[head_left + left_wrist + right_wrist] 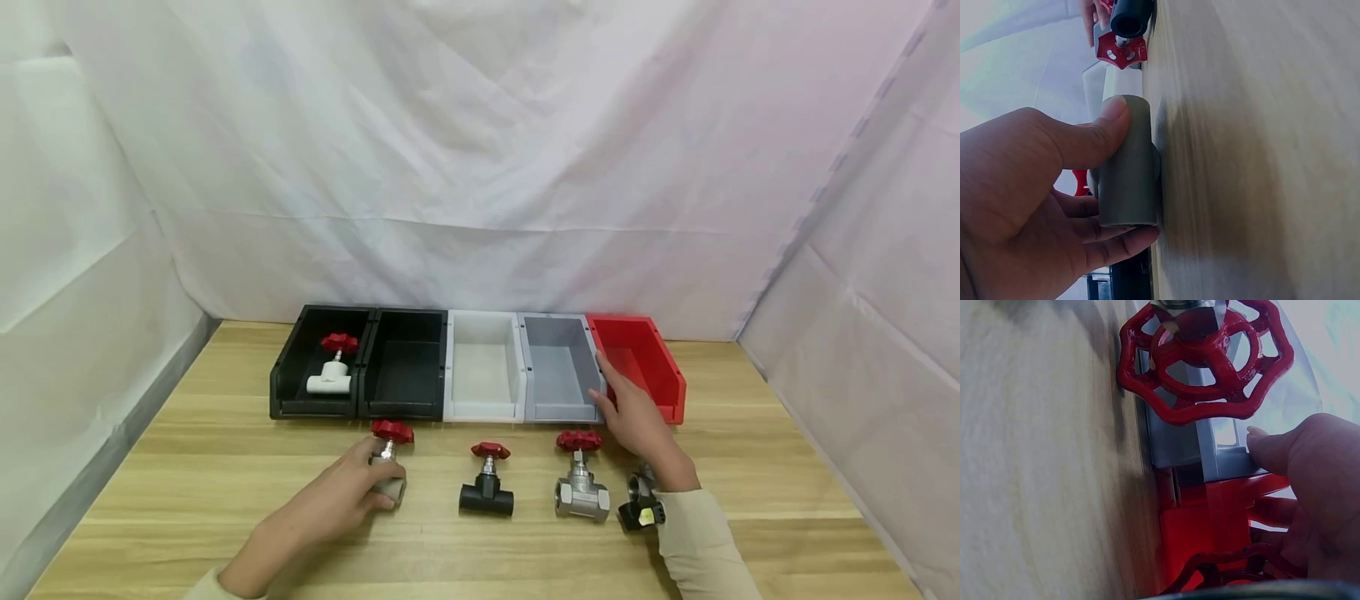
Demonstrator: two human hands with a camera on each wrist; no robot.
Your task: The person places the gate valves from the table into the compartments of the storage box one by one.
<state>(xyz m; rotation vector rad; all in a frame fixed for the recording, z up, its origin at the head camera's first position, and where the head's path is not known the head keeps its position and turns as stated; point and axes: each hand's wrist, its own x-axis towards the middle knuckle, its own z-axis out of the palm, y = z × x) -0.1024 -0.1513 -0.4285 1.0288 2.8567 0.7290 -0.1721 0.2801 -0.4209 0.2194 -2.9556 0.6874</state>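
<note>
My left hand point(337, 500) grips the beige-grey tee-shaped body point(1129, 181) of a valve with a red handwheel point(392, 431), low over the wooden table. Its thumb lies along one side and the fingers along the other. My right hand point(637, 421) touches the wall where the grey bin point(562, 412) meets the red bin point(671, 392). The thumb is on the grey side, with fingers over the red bin. Between the hands stand a black valve point(487, 498) and a silver metal valve point(582, 497), both with red handwheels.
A white valve point(330, 379) lies in the leftmost black bin point(277, 392). A second black bin point(401, 410) and a white bin point(483, 412) continue the row. Another metal valve point(637, 485) is partly hidden beneath my right wrist, beside a black piece point(636, 516).
</note>
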